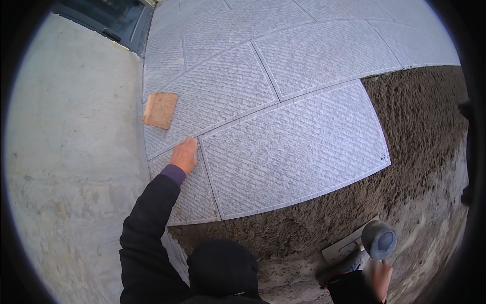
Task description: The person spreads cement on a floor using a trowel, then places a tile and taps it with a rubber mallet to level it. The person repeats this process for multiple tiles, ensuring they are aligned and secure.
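Observation:
My left hand (186, 153) reaches to the joint where several grey ribbed paving slabs meet. Its fingers are pinched at the corner of the large slab (298, 152), and what they hold, if anything, is hidden. My right hand (380, 280), a little blurred, grips a rubber mallet (379, 240) with a thick dark grey head, raised near the lower right. Beneath the mallet lies a flat trowel (336, 249) on the ground, partly covered. The large slab lies against the row beyond it, its near and right edges bordering brown mortar (415, 121).
A small tan square piece (161, 110) lies on the slabs by the left wall. The pale concrete wall (76, 126) rises along the left side, with a dark-framed door or window (109, 20) at the top. Rough mortar (283, 233) runs along the near side.

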A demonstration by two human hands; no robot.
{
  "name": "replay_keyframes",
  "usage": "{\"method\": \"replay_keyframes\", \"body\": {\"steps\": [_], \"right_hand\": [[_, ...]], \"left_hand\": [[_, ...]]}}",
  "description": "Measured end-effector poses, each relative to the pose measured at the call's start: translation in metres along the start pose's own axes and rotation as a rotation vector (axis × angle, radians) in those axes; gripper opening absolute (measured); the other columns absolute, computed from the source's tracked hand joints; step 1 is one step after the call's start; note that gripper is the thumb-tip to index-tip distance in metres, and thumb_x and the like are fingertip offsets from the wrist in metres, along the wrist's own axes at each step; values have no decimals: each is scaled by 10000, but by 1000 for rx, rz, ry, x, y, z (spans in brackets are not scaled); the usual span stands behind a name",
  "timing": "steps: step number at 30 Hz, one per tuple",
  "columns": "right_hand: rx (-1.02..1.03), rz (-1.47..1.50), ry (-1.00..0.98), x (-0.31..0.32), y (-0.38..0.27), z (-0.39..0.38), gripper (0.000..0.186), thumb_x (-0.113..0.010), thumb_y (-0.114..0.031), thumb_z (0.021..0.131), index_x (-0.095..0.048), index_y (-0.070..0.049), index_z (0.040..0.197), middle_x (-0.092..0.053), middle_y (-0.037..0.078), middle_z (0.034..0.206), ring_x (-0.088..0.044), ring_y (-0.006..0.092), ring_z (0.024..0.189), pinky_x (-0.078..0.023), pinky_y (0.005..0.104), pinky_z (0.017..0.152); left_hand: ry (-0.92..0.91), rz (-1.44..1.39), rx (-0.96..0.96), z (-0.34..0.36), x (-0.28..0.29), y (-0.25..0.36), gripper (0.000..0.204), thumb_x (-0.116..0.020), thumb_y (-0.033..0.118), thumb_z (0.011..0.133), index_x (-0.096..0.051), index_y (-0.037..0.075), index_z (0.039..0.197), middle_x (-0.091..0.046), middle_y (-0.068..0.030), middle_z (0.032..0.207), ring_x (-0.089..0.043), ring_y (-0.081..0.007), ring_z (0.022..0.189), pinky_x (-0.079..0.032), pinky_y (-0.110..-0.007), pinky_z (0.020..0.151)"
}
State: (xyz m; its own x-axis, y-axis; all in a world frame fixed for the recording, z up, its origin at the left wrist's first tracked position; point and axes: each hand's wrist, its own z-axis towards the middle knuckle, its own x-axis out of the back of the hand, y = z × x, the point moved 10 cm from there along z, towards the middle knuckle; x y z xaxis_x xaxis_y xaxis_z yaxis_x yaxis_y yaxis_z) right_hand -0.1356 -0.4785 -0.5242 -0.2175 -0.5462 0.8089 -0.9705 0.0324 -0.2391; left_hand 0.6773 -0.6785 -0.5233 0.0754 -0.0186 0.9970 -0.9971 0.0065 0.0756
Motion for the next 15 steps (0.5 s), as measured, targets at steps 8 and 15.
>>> {"method": "replay_keyframes", "body": {"steps": [8, 15], "right_hand": [[-203, 513, 73, 42, -50, 15, 295, -632, -223, 1046, -644, 71, 1059, -595, 153, 773, -501, 197, 667, -406, 401, 604], [-74, 495, 192, 96, -107, 45, 364, -657, -269, 1064, -623, 80, 967, -524, 182, 672, -418, 207, 595, -389, 403, 551]], "left_hand": [[-146, 146, -175, 6, -9, 14, 142, -633, -8, 873, -577, 34, 996, -617, -197, 968, -672, -424, 904, -550, -514, 770], [-89, 203, -283, 2, -18, 20, 148, -632, -23, 833, -577, 33, 959, -594, -184, 952, -671, -389, 872, -560, -490, 745]]}}
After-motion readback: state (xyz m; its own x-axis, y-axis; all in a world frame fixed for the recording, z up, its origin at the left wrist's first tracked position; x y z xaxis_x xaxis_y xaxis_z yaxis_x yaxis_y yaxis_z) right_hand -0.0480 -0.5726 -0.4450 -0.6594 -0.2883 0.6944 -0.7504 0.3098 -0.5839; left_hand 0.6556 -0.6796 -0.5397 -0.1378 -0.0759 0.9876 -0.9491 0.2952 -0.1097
